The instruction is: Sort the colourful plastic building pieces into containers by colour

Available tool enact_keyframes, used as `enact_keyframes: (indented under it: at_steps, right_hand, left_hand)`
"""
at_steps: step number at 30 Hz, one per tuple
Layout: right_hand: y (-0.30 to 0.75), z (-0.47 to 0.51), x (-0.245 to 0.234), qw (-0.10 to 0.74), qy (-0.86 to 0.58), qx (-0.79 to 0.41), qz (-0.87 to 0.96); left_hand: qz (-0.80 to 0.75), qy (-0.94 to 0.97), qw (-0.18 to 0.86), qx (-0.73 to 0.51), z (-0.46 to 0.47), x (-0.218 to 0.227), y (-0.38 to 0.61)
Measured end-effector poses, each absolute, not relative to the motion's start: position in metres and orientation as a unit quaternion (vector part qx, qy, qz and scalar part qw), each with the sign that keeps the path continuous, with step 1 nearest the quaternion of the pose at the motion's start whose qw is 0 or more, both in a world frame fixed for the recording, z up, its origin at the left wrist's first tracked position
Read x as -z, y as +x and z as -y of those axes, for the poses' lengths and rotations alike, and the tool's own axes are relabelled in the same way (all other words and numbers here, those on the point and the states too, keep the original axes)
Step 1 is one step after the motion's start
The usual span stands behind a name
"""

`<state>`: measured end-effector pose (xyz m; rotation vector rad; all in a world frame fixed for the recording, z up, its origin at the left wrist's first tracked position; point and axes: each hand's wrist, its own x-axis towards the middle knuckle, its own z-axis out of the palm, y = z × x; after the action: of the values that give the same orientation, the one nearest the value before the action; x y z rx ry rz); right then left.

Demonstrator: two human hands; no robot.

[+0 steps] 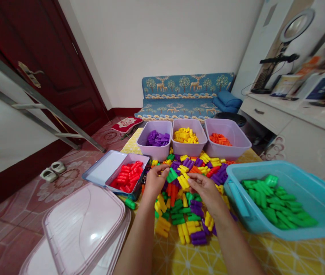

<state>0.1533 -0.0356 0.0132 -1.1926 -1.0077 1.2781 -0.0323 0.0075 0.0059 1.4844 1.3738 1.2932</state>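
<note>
My left hand point(156, 180) pinches a green plastic building block point(172, 175) between thumb and fingertips. Beside it, my right hand point(206, 188) has its fingers closed on a yellow plastic building block point(183, 181). The two blocks are close together, over a loose heap of ribbed, tube-like blocks in several colours. In the heap below lie orange blocks point(172, 193), dark green blocks point(178, 212) and purple blocks point(198, 237). More purple blocks point(219, 175) are to the right of my right hand.
Lilac bins hold purple point(157, 138), yellow point(185, 135) and orange blocks point(220, 139) at the back. A hinged box point(99, 168) with red blocks stands left, near stacked lids point(88, 225). A turquoise tub point(238, 221) with green blocks stands right. The tablecloth point(174, 259) is yellow.
</note>
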Motion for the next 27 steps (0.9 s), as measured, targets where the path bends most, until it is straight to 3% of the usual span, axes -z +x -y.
enact_keyframes:
  at_steps: [3,9,18,22,27]
  right_hand:
    - [0.155,0.034,-0.011,0.569,-0.502,-0.514,0.400]
    - [0.163,0.035,-0.017,0.670,-0.493,-0.416,0.368]
    - [0.169,0.035,-0.020,0.696,-0.481,-0.397,0.357]
    - [0.173,0.034,-0.021,0.689,-0.496,-0.388,0.359]
    - [0.179,0.035,-0.026,0.628,-0.516,-0.428,0.396]
  left_hand:
    - [-0.567,0.606,0.196,-0.522,-0.008,-0.006,-0.033]
    - [-0.479,0.704,0.289,-0.437,0.002,-0.015,-0.021]
    - [-0.425,0.834,0.193,-0.295,0.011,-0.006,0.006]
    - [-0.457,0.792,0.216,-0.343,0.005,0.003,0.007]
    - [-0.476,0.625,0.304,-0.540,-0.005,0.014,0.003]
